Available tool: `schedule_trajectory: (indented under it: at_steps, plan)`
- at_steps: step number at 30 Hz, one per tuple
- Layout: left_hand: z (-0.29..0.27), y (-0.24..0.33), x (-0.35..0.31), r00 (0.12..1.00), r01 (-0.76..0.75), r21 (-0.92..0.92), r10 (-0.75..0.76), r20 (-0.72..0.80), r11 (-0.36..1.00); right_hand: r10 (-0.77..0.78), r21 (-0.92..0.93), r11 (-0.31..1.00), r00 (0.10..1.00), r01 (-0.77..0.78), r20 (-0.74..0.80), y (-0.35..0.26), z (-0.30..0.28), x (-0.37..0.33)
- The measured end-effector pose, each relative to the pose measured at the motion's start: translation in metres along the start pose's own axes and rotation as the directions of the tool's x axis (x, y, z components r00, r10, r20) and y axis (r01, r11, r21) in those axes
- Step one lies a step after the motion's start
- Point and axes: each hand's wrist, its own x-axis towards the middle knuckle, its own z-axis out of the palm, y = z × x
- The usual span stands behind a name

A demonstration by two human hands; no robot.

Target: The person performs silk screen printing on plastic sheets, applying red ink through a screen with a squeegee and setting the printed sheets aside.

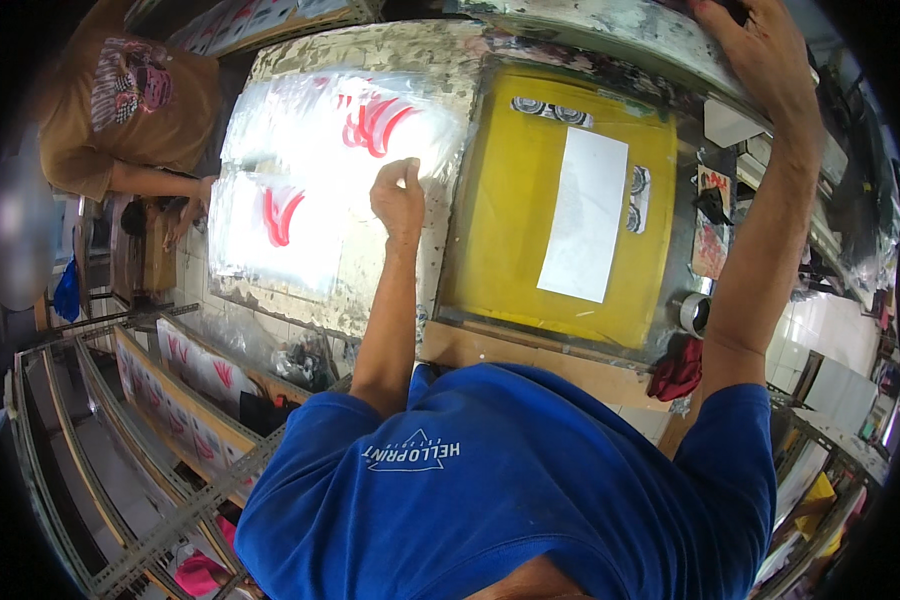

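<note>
My left hand is over the pale worktable, thumb and forefinger pinched together. The fingertips are at the near right edge of glossy clear sheets with red brush-like strokes; glare hides what is between them. To the right of this hand lies a yellow screen-printing screen in a frame. A blank white paper strip rests on it, and two small printed pieces with dark ring shapes show near it. Up at the far right, my right hand is by a long whitish beam; its fingertips are partly cut off.
At the left, another person in a brown shirt reaches toward the table. Slatted racks holding printed boards stand at the near left. Beside the screen are a tape roll, a dark red cloth and a red-stained board.
</note>
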Motion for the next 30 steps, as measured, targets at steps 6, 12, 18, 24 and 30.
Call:
schedule_trajectory:
  at_steps: [6,12,18,24,30]
  plan:
    - [-0.007,0.072,-0.011,0.890,-0.197,-0.176,0.251,0.381,0.965,-0.016,0.034,0.999,1.000,0.016,0.017,0.003,-0.001,-0.002]
    - [0.028,0.086,-0.055,0.650,-0.490,0.008,0.360,0.670,0.871,-0.027,0.051,0.998,0.997,0.031,-0.067,0.036,0.013,0.009]
    - [0.075,0.071,-0.084,0.493,-0.548,-0.061,0.382,0.782,0.834,-0.064,0.023,0.998,0.995,0.065,-0.075,0.014,0.008,0.002]
    - [0.101,0.083,-0.084,0.483,-0.550,-0.088,0.402,0.778,0.831,-0.093,-0.033,0.995,0.988,0.089,-0.121,0.023,0.012,0.003]
    - [0.110,0.083,-0.078,0.476,-0.559,-0.091,0.409,0.779,0.824,-0.031,0.044,0.999,0.999,0.032,-0.032,0.043,0.015,0.015]
